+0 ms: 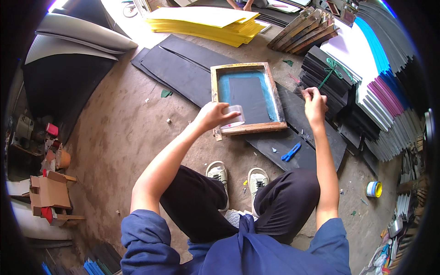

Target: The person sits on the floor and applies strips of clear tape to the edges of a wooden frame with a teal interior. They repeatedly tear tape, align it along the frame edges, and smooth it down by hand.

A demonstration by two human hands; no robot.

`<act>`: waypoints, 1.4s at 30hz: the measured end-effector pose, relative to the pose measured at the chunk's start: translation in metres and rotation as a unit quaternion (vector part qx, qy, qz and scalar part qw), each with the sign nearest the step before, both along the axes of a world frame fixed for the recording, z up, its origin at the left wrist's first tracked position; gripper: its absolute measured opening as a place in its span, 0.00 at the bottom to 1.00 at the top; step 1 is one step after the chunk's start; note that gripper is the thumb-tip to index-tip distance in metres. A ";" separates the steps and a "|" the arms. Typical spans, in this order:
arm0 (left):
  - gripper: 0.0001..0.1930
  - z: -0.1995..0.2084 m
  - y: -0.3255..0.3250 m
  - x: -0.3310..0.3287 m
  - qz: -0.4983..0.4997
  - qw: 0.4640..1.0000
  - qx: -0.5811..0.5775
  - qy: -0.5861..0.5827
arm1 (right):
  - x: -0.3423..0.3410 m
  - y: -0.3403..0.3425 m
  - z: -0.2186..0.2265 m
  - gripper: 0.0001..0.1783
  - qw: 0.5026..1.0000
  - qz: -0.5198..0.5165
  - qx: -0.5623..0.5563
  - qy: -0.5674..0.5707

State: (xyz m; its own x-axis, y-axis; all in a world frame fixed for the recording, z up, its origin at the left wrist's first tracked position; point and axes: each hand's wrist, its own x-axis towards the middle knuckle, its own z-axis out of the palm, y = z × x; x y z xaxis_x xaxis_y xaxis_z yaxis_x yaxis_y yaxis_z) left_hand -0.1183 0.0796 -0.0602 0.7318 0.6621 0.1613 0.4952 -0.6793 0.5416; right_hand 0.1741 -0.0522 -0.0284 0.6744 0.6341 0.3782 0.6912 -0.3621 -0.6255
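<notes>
My left hand (212, 115) is closed round a roll of clear tape (237, 120), over the near left corner of a wooden screen-printing frame (250, 129). Inside the frame, blue mesh (223, 87) surrounds a dark rectangle (249, 97). To the right of the frame, my right hand (315, 103) is raised with thumb and fingers pinched together. Whatever those fingertips hold is too small to make out. The frame rests on long dark grey sheets (183, 62) on the floor. On the sheets, nearer me, lies a blue utility knife (291, 151).
Yellow sheets (206, 25) are stacked at the far side, near another person's hands (247, 5). More wooden frames (305, 32) lean beside bundled black sheets (321, 68) at right. A yellow-topped can (374, 189) lies right; a cardboard box (50, 195) sits left.
</notes>
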 end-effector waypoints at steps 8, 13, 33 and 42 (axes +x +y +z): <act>0.21 -0.004 0.015 -0.014 -0.053 0.990 -0.057 -0.119 | 0.033 0.007 -0.039 0.13 0.993 -0.088 -0.062 -0.039; 0.22 -0.003 0.033 -0.007 0.016 0.994 0.068 0.087 | 0.040 0.022 -0.036 0.12 0.996 -0.017 -0.045 0.078; 0.22 -0.115 0.083 -0.023 0.155 0.957 -0.214 -0.118 | 0.115 0.061 -0.201 0.13 0.970 -0.030 -0.136 0.197; 0.18 -0.120 0.084 -0.038 0.105 0.979 0.052 0.167 | 0.079 0.052 -0.216 0.14 0.971 -0.123 -0.187 0.083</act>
